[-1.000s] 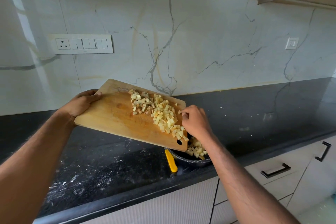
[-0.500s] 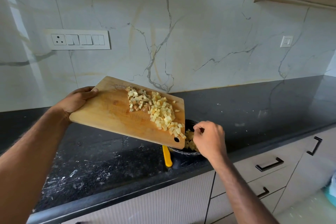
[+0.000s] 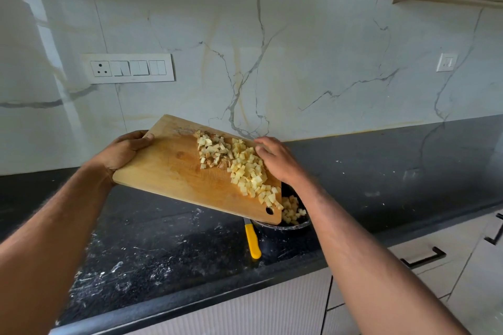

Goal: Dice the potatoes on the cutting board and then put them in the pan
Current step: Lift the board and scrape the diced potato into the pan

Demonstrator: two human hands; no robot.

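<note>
My left hand (image 3: 123, 149) grips the left edge of a wooden cutting board (image 3: 174, 171), held in the air and tilted down to the right. A pile of diced potato (image 3: 239, 166) lies on the board's right half, reaching its lower right corner. That corner hangs over a dark pan (image 3: 283, 228) on the counter, with potato cubes (image 3: 292, 211) inside. My right hand (image 3: 275, 158) lies at the board's upper right edge, fingers stretched and touching the top of the pile.
A knife with a yellow handle (image 3: 252, 243) lies on the black counter (image 3: 163, 247) just left of the pan. White marks streak the counter's front left. Pale drawers with dark handles (image 3: 424, 255) sit below at the right. A marble wall with a switch plate (image 3: 128, 68) stands behind.
My right hand rose from over the pan back up to the top of the potato pile on the board. The board stays tilted over the pan in my left hand.
</note>
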